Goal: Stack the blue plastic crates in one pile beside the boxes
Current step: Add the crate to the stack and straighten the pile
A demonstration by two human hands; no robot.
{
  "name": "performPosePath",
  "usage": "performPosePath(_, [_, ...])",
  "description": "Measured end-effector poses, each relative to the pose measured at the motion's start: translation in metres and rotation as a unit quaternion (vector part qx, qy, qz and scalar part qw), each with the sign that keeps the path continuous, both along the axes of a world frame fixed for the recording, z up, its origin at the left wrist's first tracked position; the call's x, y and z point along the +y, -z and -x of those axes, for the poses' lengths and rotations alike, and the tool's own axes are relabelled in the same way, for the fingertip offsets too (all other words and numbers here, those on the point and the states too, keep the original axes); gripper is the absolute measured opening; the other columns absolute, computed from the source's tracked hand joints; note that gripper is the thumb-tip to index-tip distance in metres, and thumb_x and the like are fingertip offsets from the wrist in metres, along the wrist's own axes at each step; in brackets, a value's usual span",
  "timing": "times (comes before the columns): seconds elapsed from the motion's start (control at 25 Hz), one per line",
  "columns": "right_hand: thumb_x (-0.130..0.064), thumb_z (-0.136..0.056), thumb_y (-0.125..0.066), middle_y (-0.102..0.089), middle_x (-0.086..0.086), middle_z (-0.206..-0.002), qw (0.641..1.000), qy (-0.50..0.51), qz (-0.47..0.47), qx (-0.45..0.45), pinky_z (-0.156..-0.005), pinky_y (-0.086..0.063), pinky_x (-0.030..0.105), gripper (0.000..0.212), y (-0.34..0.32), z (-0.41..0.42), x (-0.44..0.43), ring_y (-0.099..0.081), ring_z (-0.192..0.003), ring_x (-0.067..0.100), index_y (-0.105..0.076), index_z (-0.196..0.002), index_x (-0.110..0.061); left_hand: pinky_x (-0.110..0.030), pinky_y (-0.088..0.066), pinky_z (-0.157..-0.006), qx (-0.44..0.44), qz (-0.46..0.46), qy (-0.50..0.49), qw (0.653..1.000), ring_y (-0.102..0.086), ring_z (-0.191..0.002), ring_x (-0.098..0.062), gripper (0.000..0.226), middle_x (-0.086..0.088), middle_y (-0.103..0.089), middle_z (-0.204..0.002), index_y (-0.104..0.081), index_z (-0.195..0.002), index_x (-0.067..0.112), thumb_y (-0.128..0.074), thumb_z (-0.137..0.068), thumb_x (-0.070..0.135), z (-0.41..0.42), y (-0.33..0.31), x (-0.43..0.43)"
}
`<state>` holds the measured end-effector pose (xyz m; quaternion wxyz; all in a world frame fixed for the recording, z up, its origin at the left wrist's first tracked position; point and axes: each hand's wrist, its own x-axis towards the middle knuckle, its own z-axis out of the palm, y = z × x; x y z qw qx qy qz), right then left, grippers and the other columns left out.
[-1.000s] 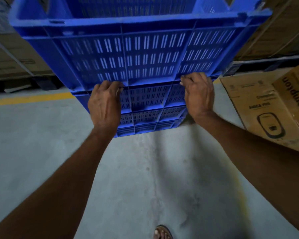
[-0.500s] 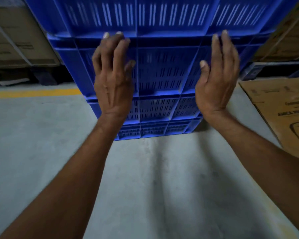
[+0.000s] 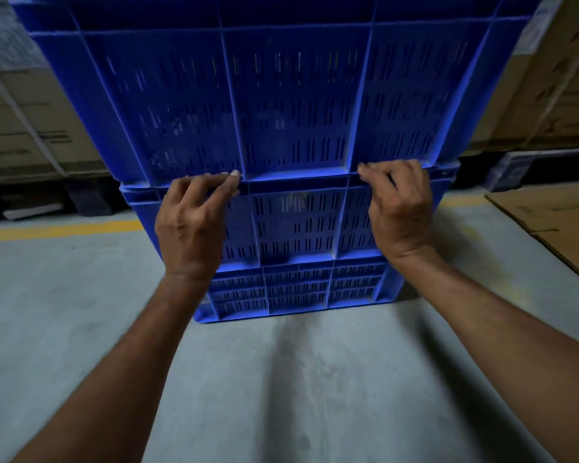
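A pile of blue slotted plastic crates stands on the grey floor straight ahead. The bottom crate (image 3: 298,290) rests on the concrete, a middle crate (image 3: 298,225) is nested in it, and a tall upper crate (image 3: 281,105) fills the top of the view. My left hand (image 3: 191,225) has its fingers curled onto the ledge where the upper crate meets the middle one. My right hand (image 3: 400,208) grips the same ledge further right. The pile's top is cut off by the frame.
Strapped cardboard boxes (image 3: 30,128) stand behind the pile at left, and more boxes (image 3: 549,95) at right. A flattened carton (image 3: 555,225) lies on the floor at right. A yellow floor line (image 3: 64,228) runs across at left.
Half a second ago both hands were open and flat against the crate fronts. They have now curled onto the ledge under the upper crate, and the view has come closer to the pile.
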<state>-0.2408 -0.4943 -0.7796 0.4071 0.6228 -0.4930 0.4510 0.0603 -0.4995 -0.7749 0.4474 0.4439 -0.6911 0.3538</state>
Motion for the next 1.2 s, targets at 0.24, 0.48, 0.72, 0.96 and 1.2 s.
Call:
performPosePath(0.24, [-0.009,-0.102,-0.058,-0.067,0.009,-0.085,1.0,0.0,-0.006,-0.006,-0.067,-0.05,0.042,0.018,-0.004,0.0,0.0,-0.061,-0.077,0.03,-0.076,-0.097,-0.008,-0.031,-0.035,-0.055,-0.067,0.0,-0.077,0.995,-0.052,-0.077,-0.023,0.018,0.001,-0.07,-0.095,-0.075,-0.11,0.022,-0.062,-0.1,0.012,0.002,-0.011,0.0])
performPosePath(0.48, [-0.014,-0.097,-0.066,-0.063,0.012,-0.115,0.992,-0.042,-0.081,-0.081,-0.096,-0.048,0.036,0.021,0.054,-0.011,0.039,-0.058,-0.106,0.031,-0.069,-0.117,-0.008,-0.044,-0.048,-0.084,0.006,-0.109,-0.017,0.994,-0.054,-0.101,-0.034,0.024,-0.015,-0.059,-0.12,-0.064,-0.12,0.012,-0.065,-0.097,0.021,0.028,0.038,0.03])
performPosePath(0.72, [-0.002,-0.08,-0.078,-0.066,0.007,-0.107,0.961,0.017,-0.274,0.035,-0.08,-0.052,0.04,0.041,0.14,0.021,0.037,-0.059,-0.095,0.028,-0.068,-0.119,-0.009,-0.04,-0.056,-0.063,-0.106,-0.323,-0.041,0.94,-0.059,-0.1,-0.031,0.069,-0.007,-0.064,-0.117,-0.058,-0.136,0.014,-0.078,-0.072,-0.005,0.024,0.121,0.035])
performPosePath(0.96, [0.009,-0.057,-0.079,-0.054,0.008,-0.066,0.938,0.063,-0.308,0.145,-0.053,-0.048,0.037,0.028,0.118,0.01,0.031,-0.054,-0.061,0.027,-0.064,-0.072,-0.009,-0.033,-0.048,-0.039,-0.177,-0.344,-0.038,0.921,-0.061,-0.062,-0.027,0.055,-0.005,-0.062,-0.077,-0.075,-0.104,0.013,-0.09,-0.054,-0.003,0.03,0.11,0.031])
performPosePath(1.2, [0.006,-0.081,-0.069,-0.069,0.006,-0.097,0.977,-0.136,-0.151,0.066,-0.075,-0.052,0.039,0.026,-0.034,-0.05,0.047,-0.062,-0.089,0.027,-0.072,-0.101,-0.01,-0.04,-0.045,-0.059,-0.09,-0.118,-0.014,0.989,-0.059,-0.077,-0.03,0.017,-0.007,-0.063,-0.094,-0.07,-0.102,0.015,-0.075,-0.086,0.012,0.008,-0.035,0.054])
